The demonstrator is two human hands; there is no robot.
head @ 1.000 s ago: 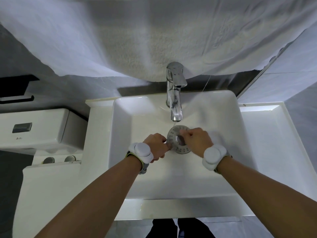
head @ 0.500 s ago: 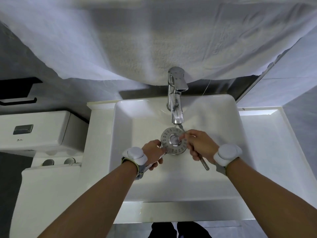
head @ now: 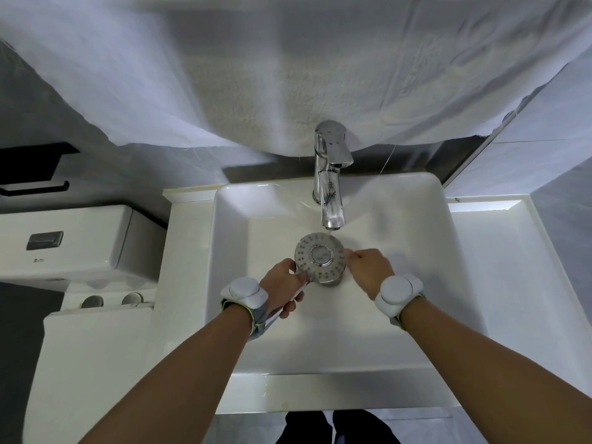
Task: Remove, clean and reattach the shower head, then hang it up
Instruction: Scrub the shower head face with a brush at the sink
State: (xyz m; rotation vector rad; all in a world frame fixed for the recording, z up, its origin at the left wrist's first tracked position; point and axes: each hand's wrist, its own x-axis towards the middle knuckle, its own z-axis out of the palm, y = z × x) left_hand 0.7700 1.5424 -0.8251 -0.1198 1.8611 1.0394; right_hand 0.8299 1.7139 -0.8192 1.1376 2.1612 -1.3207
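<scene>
A round chrome shower head [head: 320,258], its nozzle face turned up, sits over the white sink basin [head: 234,283], just below the spout of the chrome faucet [head: 330,174]. My left hand [head: 282,283] is closed around its handle, which runs down-left and is mostly hidden in my fist. My right hand [head: 368,270] has its fingers pinched against the right rim of the head. Whether water is running is unclear.
A grey drain stopper [head: 331,282] shows just under the head. A white towel [head: 288,75] hangs over the wall behind the faucet. A toilet cistern [head: 80,241] stands to the left, and a white counter [head: 512,251] lies to the right of the basin.
The shower head has moved up towards the spout and now lies more level. My right hand slid from over its face to its right rim. The thin rod seen by that hand is out of sight.
</scene>
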